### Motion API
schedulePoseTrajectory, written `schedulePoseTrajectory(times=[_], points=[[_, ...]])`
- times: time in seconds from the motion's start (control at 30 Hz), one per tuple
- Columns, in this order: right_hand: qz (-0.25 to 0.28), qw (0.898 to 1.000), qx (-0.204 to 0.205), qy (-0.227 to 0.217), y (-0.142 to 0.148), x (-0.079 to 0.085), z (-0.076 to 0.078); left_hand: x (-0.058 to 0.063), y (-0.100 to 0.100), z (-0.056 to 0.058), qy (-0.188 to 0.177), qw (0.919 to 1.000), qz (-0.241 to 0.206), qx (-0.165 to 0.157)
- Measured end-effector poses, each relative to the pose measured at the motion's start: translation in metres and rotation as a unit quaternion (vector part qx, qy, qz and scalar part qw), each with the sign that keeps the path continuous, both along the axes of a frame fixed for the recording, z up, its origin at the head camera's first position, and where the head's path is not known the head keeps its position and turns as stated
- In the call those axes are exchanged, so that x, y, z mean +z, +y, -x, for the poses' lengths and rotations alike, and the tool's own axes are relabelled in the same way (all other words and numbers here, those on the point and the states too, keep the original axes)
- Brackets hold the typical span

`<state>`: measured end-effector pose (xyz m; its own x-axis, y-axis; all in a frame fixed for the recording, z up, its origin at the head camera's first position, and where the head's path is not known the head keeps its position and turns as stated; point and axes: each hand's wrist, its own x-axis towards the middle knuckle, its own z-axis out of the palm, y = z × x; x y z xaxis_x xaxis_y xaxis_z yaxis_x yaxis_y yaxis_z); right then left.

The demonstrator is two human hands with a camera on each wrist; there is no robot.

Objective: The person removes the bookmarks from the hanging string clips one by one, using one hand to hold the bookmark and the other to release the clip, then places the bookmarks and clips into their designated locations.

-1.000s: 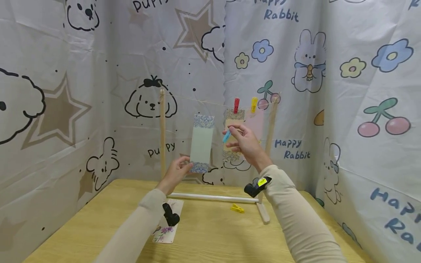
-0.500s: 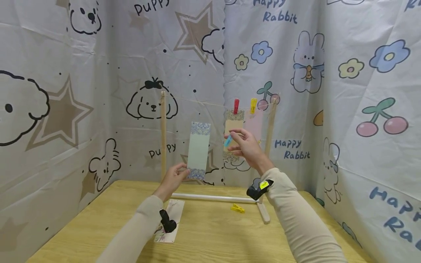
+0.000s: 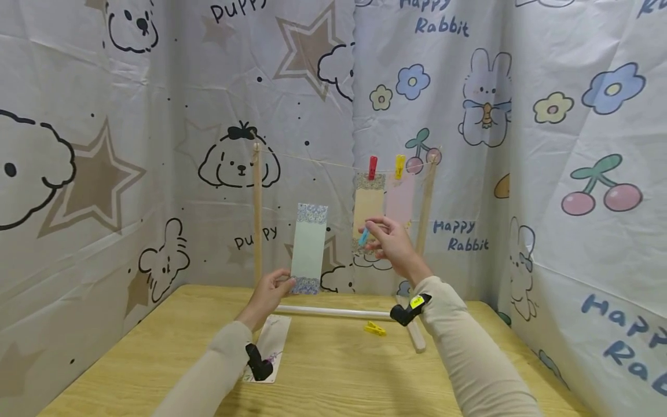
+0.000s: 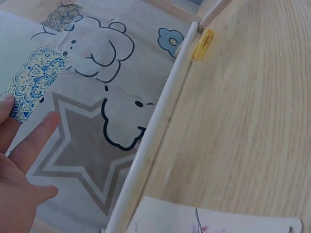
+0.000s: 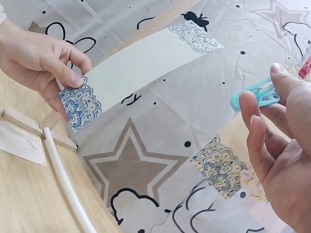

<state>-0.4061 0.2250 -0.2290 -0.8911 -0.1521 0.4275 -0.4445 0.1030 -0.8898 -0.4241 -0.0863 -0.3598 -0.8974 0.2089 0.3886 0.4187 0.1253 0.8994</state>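
Observation:
My left hand [image 3: 268, 294] pinches the lower corner of a pale green paper card [image 3: 308, 248] with blue lace-pattern ends, held upright below the string. In the right wrist view the thumb lies over the card's patterned end. My right hand [image 3: 394, 246] pinches a light blue clothespin [image 5: 257, 97] between thumb and fingers, to the right of the card. Behind that hand, a tan patterned card [image 3: 367, 202] hangs from the string [image 3: 312, 160] under a red clothespin [image 3: 373, 167]. Beside it a pink card [image 3: 400, 197] hangs under a yellow clothespin [image 3: 399, 166].
Wooden posts [image 3: 257, 214] hold the string, with a white bar [image 3: 333, 313] low between them. A yellow clothespin [image 3: 374, 329] lies on the wooden table [image 3: 333, 376]. A flower-printed card [image 3: 276, 341] lies at the left, partly hidden by the left wrist camera.
My left hand has moved down and slightly left with the green card, away from the string. My right hand has come down a little, still pinching the blue clothespin.

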Motion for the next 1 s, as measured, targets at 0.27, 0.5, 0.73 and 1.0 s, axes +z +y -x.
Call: schedulePoseTrajectory(times=[0.27, 0.5, 0.73, 1.0], points=[[0.005, 0.999, -0.007, -0.033, -0.006, -0.025, 0.006, -0.015, -0.012, -0.006, 0.022, 0.9998, -0.001, -0.005], [0.003, 1.000, -0.023, -0.012, -0.011, -0.035, 0.010, -0.025, -0.017, -0.007, 0.009, 0.9996, 0.003, 0.026], [0.008, 0.999, -0.034, 0.004, -0.011, -0.038, 0.013, -0.027, -0.023, -0.008, -0.002, 0.9993, -0.004, 0.038], [-0.037, 0.999, -0.028, -0.022, 0.001, -0.057, 0.009, -0.040, -0.030, -0.014, 0.011, 0.9986, 0.015, 0.049]])
